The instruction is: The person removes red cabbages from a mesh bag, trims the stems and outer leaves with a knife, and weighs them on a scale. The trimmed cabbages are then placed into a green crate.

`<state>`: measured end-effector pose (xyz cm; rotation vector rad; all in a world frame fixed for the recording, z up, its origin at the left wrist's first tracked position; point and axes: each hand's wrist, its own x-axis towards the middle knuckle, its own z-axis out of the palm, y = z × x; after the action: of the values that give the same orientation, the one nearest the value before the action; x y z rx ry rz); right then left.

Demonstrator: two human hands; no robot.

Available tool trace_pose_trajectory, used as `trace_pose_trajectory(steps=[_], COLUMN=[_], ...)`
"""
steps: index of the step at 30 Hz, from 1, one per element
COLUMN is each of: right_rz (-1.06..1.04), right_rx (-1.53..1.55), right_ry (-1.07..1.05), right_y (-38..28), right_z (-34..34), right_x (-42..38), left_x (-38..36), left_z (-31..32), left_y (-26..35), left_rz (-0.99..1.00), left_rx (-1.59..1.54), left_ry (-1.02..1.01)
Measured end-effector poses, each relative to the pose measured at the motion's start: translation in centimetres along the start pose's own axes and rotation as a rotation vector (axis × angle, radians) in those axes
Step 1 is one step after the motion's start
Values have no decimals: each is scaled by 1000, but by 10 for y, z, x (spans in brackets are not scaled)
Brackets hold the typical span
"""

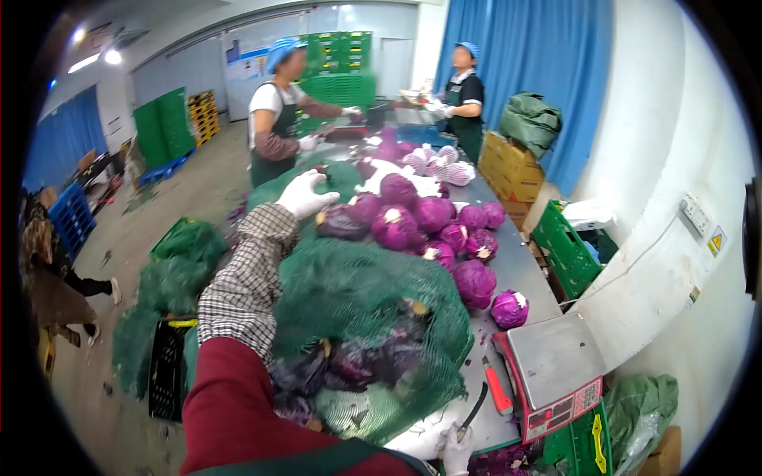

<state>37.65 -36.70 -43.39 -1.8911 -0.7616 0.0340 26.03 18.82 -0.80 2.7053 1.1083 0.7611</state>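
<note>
My left hand (pixel 302 195), in a white glove, stretches out over the green mesh sack (pixel 365 278) with thumb and fingers apart. It holds nothing that I can see and is beside a dark, leafy purple cabbage (pixel 343 222). Rounder, trimmed purple cabbages (pixel 432 214) are heaped to its right on the metal table (pixel 520 274). Dark cabbages and loose leaves show through the sack's netting. At the bottom edge my right hand (pixel 456 449), also gloved, is closed around a knife (pixel 476 403) with a dark curved blade pointing up; its handle is mostly hidden.
A red-handled cutter (pixel 498 386) lies beside a red digital scale (pixel 552 373) on the right. Two people in blue caps work at the far end, near net-wrapped cabbages (pixel 440 165). Green crates (pixel 567 246) stand by the wall; a black crate (pixel 169 369) stands left.
</note>
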Motion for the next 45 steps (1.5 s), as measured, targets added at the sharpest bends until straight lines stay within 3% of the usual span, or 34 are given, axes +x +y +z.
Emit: trace_pose_trajectory(steps=[1, 3, 4, 7, 9, 10, 13, 15, 17, 19, 21, 25, 27, 29, 31, 33, 35, 37, 38, 39, 41, 43, 45], right_rz=[-358, 695, 479, 409, 494, 493, 520, 507, 504, 510, 498, 423, 335, 229, 461, 406, 192, 292, 72, 257, 195, 246, 282], right_rx=[-397, 660, 564, 586, 587, 586, 533, 551, 595, 615, 568, 482, 461, 401, 536, 413, 158, 193, 10, 106, 78, 70, 47], right_ry=[-193, -202, -183, -232, -131, -137, -160, -148, -132, -117, -114, -128, -149, -124, -105, -78, -37, -83, -23, -36, -32, -36, -30], right_y=[41, -39, -16, -30, -72, -69, -82, -84, -74, -70, -71, -73, -45, -46, -62, -74, -8, -60, -12, -7, -6, -14, -14], right_z=[-14, -26, -16, -20, -24, -24, -29, -28, -25, -24, -26, -27, -19, -16, -24, -28, -2, -24, -5, -4, -4, -9, -9], right_x=[2, 17, 13, 16, 22, 22, 25, 27, 25, 24, 23, 22, 16, 16, 16, 18, 4, 13, 1, 0, -1, -1, -1], left_x=[-31, -97, -128, -215, -264, -284, -321, -339, -350, -350, -340, -291, -259, -223, -184, -149, -113, -82, -62, -43, -12, 15, 19], left_z=[-17, -48, -51, -81, -77, -82, -63, -41, -30, -23, -10, -41, -44, -37, -16, 13, 46, 51, 69, 84, 112, 142, 157], left_y=[-9, -20, -34, -25, -18, 5, 41, 55, 71, 83, 75, 77, 72, 59, 34, 14, -7, 5, -5, -14, -31, -64, -79], left_rz=[-30, -129, -185, -291, -240, -218, -102, -165, -167, -231, -67, -128, -46, -114, -196, -278, -251, -263, -330, -362, -469, -640, -587], left_rx=[-48, -105, -196, -286, -693, -664, -738, -770, -877, -779, -653, -1026, -929, -779, -604, -467, -310, -304, -335, -379, -466, -642, -939], left_ry=[-6, -60, -33, -71, -54, -84, -380, -629, -788, -867, -691, -423, -145, -67, -70, -87, -84, -86, -52, -15, 170, 140, -79])
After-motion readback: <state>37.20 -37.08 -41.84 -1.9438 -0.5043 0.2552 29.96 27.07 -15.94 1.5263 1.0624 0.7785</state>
